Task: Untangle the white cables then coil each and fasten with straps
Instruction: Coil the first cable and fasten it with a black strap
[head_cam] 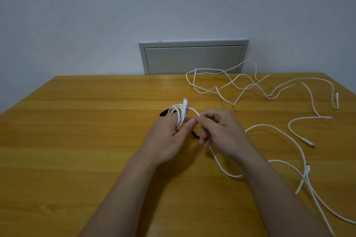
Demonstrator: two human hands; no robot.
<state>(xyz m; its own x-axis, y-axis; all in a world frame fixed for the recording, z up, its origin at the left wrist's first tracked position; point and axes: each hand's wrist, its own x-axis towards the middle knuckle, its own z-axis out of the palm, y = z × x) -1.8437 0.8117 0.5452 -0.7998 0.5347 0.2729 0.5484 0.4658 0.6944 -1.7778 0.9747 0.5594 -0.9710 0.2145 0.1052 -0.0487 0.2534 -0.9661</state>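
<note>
While the left hand (165, 136) sits mid-table with fingers curled up, a small coil of thin white cable (180, 115) is looped around them. The coil's white plug end (185, 100) sticks up at the far side.

Right hand (219, 130) is just right of it, thumb and forefinger pinching the same cable where it leaves the coil, other fingers loosely curled. From there the free run drops under the right hand and loops away to the near right across the yellow wooden table (77, 140).

Flat black strap (163, 113) shows on the table beyond the left hand. Another black bit (195, 134) shows between the hands; can't tell if it's the same strap.

More loose white cable (240, 82) lies in a tangle at the far right, well apart from the hands, one loop overhanging the far edge. Grey rectangular wall panel (192, 57) sits behind the table.
</note>
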